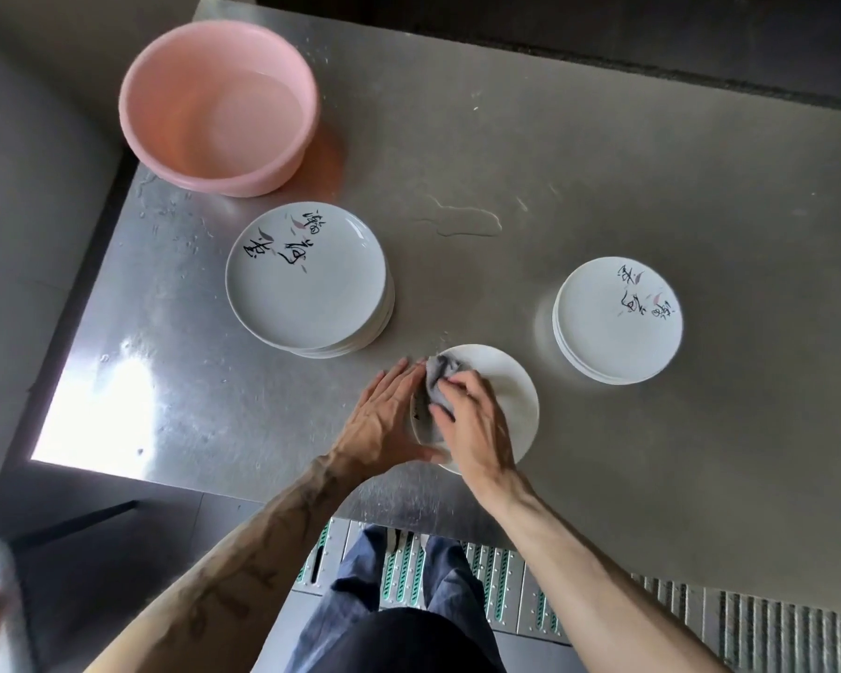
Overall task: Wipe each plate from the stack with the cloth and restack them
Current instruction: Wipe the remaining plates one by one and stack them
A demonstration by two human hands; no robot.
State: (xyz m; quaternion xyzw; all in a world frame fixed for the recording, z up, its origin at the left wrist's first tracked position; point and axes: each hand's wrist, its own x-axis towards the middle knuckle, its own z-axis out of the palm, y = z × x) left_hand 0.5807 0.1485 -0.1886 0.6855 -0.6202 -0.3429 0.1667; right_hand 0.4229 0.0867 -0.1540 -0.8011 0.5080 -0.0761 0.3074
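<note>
A single white plate [511, 391] lies on the steel table near its front edge. My right hand [477, 420] grips a grey cloth [440, 378] and holds it down on the plate's left part. My left hand [384, 420] rests flat against the plate's left rim, fingers straight. A taller stack of white plates [312, 284] with black brush writing stands to the back left. A shorter stack of the same plates [617, 320] stands to the right.
A pink plastic basin [219, 104] holding water stands at the table's back left corner. A small puddle [467, 221] lies between the stacks, farther back. The table's left edge [69, 342] and front edge are close to my hands.
</note>
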